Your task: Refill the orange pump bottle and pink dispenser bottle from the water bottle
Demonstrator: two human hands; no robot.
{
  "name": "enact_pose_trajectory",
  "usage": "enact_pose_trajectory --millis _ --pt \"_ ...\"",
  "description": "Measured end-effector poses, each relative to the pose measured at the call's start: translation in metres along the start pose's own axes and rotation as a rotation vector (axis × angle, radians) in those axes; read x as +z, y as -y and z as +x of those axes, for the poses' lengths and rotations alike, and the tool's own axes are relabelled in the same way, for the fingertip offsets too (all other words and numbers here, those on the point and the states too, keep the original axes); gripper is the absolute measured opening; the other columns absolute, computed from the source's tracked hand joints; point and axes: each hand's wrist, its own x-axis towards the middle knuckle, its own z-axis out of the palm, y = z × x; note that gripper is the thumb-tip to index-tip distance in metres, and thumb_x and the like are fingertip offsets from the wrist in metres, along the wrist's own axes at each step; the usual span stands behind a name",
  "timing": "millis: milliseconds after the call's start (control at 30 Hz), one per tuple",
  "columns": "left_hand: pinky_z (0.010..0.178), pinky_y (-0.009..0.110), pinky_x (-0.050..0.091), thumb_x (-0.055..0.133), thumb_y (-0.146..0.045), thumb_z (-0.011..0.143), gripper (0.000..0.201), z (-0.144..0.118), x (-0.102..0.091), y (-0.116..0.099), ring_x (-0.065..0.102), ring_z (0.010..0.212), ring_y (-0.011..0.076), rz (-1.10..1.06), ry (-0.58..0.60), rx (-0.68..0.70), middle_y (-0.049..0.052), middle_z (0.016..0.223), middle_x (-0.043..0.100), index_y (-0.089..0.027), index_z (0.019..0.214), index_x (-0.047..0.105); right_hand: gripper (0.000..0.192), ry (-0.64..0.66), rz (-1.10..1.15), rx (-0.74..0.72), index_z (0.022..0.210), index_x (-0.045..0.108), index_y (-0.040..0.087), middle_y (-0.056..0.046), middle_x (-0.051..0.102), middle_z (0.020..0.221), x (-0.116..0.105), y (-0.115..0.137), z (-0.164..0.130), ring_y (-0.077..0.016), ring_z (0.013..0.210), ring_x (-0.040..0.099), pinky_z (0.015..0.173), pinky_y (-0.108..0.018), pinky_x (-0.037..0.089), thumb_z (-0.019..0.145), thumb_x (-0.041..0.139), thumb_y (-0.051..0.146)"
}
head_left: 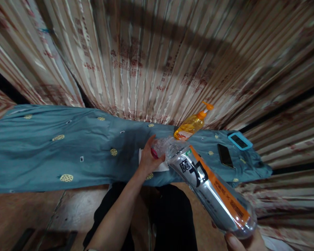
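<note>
A large clear plastic bottle (206,184) with a silver and orange label lies tilted in front of me. Its base rests in my right hand (242,241), whose fingers are partly hidden beneath it. The clear ridged upper end of the bottle points left, toward my left hand (148,157). That hand has its thumb and fingers curved around the bottle's narrow end, where a pink piece (154,153) shows. Under the left hand, a white flat item (161,166) lies on the cloth. Just behind the bottle's upper end stands an orange pump bottle (189,127) holding yellow liquid.
A blue-green cloth with pineapple prints (89,150) covers the long narrow surface. Toward its right end are a dark phone (225,156) and a blue-framed device (239,140). Pleated patterned curtains (146,62) hang close behind. My knees are below the near edge.
</note>
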Motion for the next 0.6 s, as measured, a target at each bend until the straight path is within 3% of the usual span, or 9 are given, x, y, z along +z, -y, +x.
enact_pose_trajectory --millis 133,300,467,600 --pt "0.107 0.053 0.05 0.081 -0.036 0.067 0.085 0.001 0.001 0.0 0.066 0.12 0.0327 -0.004 -0.014 0.004 0.015 0.128 0.068 -0.016 0.141 0.043 0.084 -0.002 -0.077 -0.046 0.138 0.053 0.014 -0.016 0.061 0.136 0.01 0.008 -0.006 -0.0352 0.127 0.058 0.099 -0.041 0.049 0.073 0.075 0.062" --pt "0.105 0.054 0.052 0.081 -0.036 0.067 0.088 0.001 0.0 0.0 0.067 0.117 0.033 -0.02 0.006 0.014 0.016 0.127 0.068 -0.013 0.142 0.042 0.089 -0.024 -0.004 0.073 0.138 0.051 0.016 -0.014 0.065 0.129 0.011 0.007 -0.01 -0.0327 0.118 0.062 0.1 -0.041 0.045 0.068 0.077 0.065" --pt "0.107 0.051 0.051 0.083 -0.032 0.065 0.087 0.001 0.001 0.0 0.067 0.119 0.0313 0.018 -0.012 0.002 0.014 0.128 0.068 -0.017 0.142 0.044 0.084 -0.027 0.045 0.092 0.126 0.059 0.017 -0.015 0.065 0.13 0.017 0.012 -0.013 -0.0377 0.123 0.058 0.107 -0.048 0.038 0.059 0.082 0.061" --pt "0.106 0.053 0.051 0.082 -0.034 0.067 0.087 0.002 0.001 0.001 0.067 0.119 0.0323 0.031 0.008 0.024 0.016 0.129 0.068 -0.016 0.142 0.043 0.084 -0.06 0.077 0.116 0.125 0.059 0.017 -0.013 0.067 0.124 0.027 0.023 -0.015 -0.0344 0.12 0.059 0.107 -0.044 0.037 0.059 0.083 0.064"
